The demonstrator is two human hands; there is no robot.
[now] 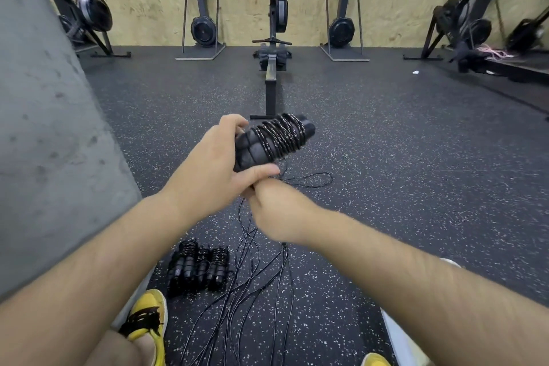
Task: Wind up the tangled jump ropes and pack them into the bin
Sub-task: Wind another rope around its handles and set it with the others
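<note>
nearest, yellow shoe (148,315) on the floor (386,172), beside wound bundles (199,267) and loose cords (246,291). higher, gripped in left hand (214,160): rope-wrapped handles (276,137). right hand (276,214) just beneath, blurred, curled; cannot tell whether grasping cord.

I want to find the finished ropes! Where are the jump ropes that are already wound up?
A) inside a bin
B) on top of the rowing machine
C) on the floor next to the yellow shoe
C: the wound bundles lie side by side on the speckled floor, right beside the yellow shoe; no bin is in view.
</note>
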